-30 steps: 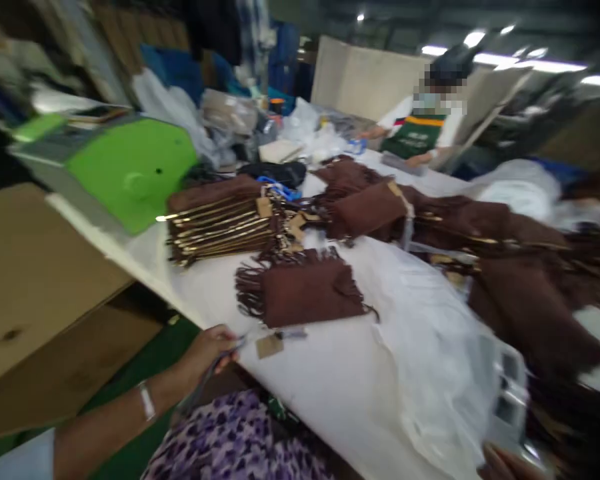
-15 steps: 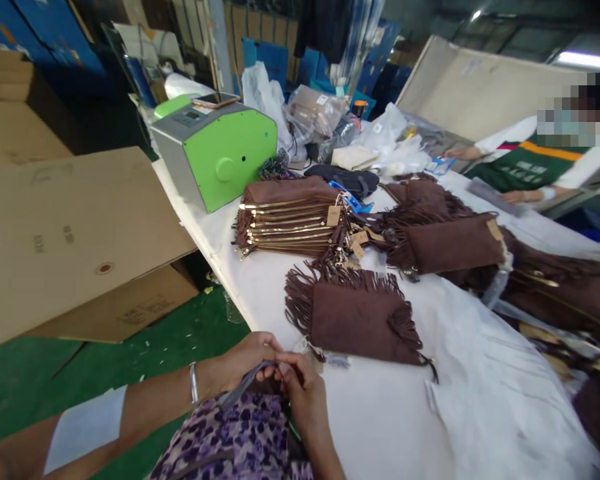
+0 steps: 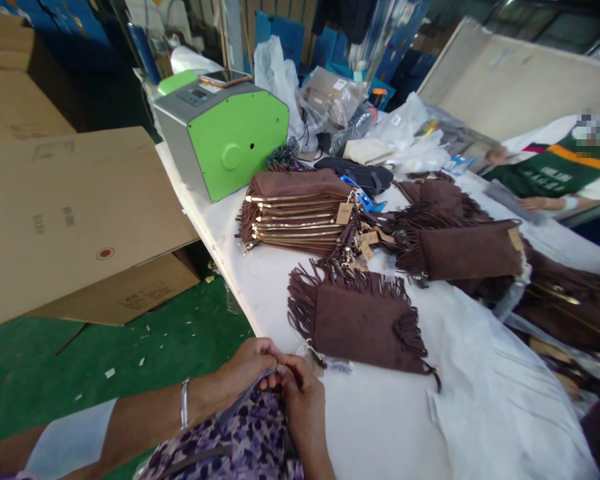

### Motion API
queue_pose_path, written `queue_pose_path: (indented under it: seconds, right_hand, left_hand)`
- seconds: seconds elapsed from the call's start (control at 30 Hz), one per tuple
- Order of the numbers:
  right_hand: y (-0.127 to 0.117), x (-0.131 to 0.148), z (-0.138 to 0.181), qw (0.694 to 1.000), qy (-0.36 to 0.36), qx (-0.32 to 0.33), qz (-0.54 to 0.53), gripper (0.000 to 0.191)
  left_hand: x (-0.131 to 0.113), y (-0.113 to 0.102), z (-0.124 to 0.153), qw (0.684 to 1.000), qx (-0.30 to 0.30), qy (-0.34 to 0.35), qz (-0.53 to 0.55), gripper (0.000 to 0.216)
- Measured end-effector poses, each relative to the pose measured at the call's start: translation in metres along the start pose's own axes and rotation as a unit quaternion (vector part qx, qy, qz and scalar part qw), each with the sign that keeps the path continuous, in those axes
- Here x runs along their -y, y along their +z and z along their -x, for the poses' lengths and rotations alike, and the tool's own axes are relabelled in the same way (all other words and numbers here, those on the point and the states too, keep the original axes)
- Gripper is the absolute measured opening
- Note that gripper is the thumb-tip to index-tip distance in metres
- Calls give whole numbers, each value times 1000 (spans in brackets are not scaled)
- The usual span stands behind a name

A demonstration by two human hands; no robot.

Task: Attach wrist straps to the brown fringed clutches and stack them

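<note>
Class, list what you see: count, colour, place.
fringed pouch: one, brown, centre
stacked pouches: several, brown, behind it
other pouches: several, brown, right
case: one, black, beyond stack
machine: one, green-grey, table's left
phone: one, colour unclear, atop machine
plastic bags: several, whitish, far end
table: one, white, centre
cardboard boxes: several, brown, left
co-worker: one, green apron, right
strip: one, grey, lower centre
clothing: one, purple, bottom
left hand: one, holding strip
right hand: one, beside left

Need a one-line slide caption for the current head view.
Left hand and right hand together at a thin grey strip, before a fringed brown pouch lying on a white table.
</note>
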State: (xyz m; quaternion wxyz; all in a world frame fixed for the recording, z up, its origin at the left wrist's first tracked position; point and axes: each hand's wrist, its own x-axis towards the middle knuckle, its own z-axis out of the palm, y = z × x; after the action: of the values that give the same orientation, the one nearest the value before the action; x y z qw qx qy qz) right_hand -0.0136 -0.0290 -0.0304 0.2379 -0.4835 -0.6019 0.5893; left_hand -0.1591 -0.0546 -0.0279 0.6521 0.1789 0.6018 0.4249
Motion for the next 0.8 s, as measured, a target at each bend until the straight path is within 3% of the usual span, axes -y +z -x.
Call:
queue_pose_path:
  seconds: [0.23, 0.53, 0.8]
  right_hand:
    - [-2, 0, -1, 999, 15, 8, 29, 23]
    - [-3, 8, -2, 994, 23, 16, 104, 18]
    - [3, -4, -1, 996, 42, -43, 72, 26]
  left_hand:
    - [-3, 2, 5, 1000, 1, -30, 3, 20]
    - [12, 4, 3, 998, -32, 27, -50, 29]
    - [11, 14, 4, 996, -86, -14, 25, 19]
